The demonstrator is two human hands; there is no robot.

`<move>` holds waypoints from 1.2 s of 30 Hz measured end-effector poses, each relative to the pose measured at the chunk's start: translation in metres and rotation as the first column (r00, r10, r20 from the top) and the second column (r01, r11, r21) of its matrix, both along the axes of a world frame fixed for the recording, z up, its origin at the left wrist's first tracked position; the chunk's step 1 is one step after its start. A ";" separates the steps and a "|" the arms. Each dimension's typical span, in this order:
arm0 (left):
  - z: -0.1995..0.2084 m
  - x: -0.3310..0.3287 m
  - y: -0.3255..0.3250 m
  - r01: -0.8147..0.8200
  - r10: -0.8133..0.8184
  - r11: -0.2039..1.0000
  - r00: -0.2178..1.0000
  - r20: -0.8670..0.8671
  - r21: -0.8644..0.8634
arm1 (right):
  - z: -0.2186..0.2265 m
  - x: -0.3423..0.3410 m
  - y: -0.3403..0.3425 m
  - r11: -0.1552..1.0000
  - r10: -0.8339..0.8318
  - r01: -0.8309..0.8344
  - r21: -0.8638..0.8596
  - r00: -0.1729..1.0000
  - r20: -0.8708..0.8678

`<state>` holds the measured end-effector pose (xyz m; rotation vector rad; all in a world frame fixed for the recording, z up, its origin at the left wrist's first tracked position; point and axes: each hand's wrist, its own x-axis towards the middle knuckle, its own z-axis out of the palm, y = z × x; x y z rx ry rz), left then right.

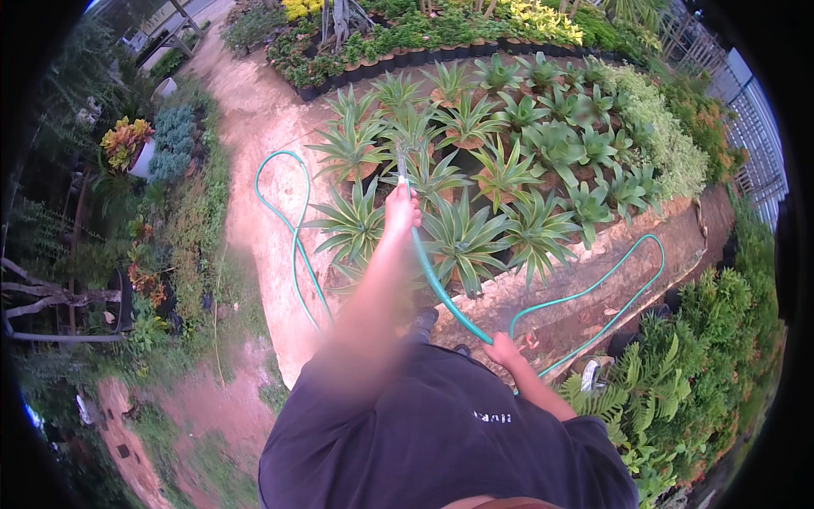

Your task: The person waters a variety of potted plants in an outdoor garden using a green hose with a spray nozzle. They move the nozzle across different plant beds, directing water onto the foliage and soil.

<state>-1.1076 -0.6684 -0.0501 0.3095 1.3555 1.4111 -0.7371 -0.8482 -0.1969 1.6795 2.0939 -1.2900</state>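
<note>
My left hand [401, 210] is stretched out ahead, its fingers wrapped round the front end of a green garden hose [441, 293]. Water [404, 155] sprays from the tip over the spiky, pale-edged potted plants [465, 237]. Lower and to the right, my right hand [504, 349] is closed round the same hose near my body. Between the two hands the hose bows in a smooth curve. A blurred patch covers part of my left forearm.
Hose loops lie on the pale path [263, 220] to the left and on the paved strip [585, 310] to the right. Broad-leaved plants [555, 148] stand behind the spiky ones. Ferns [640, 394] and shrubs [721, 331] border the right; a white pot [142, 159] stands left.
</note>
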 end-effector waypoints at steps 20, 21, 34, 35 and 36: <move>0.025 0.016 -0.022 0.049 -0.051 0.997 0.998 0.030 0.060 | 0.024 0.002 -0.011 0.996 -0.032 0.032 -0.085 0.999 -0.002; 0.026 0.017 -0.023 0.053 -0.055 0.997 0.998 0.031 0.056 | 0.025 0.002 -0.012 0.995 -0.036 0.036 -0.093 0.999 -0.003; 0.034 0.021 -0.028 0.074 -0.076 0.995 0.997 0.018 0.070 | 0.023 0.002 -0.018 0.992 -0.061 0.063 -0.110 0.998 0.024; 0.034 0.021 -0.028 0.075 -0.076 0.995 0.997 0.013 0.071 | 0.023 0.002 -0.018 0.992 -0.062 0.063 -0.107 0.998 0.017; 0.034 0.021 -0.028 0.074 -0.074 0.995 0.997 0.009 0.064 | 0.024 0.001 -0.018 0.993 -0.062 0.063 -0.103 0.998 0.010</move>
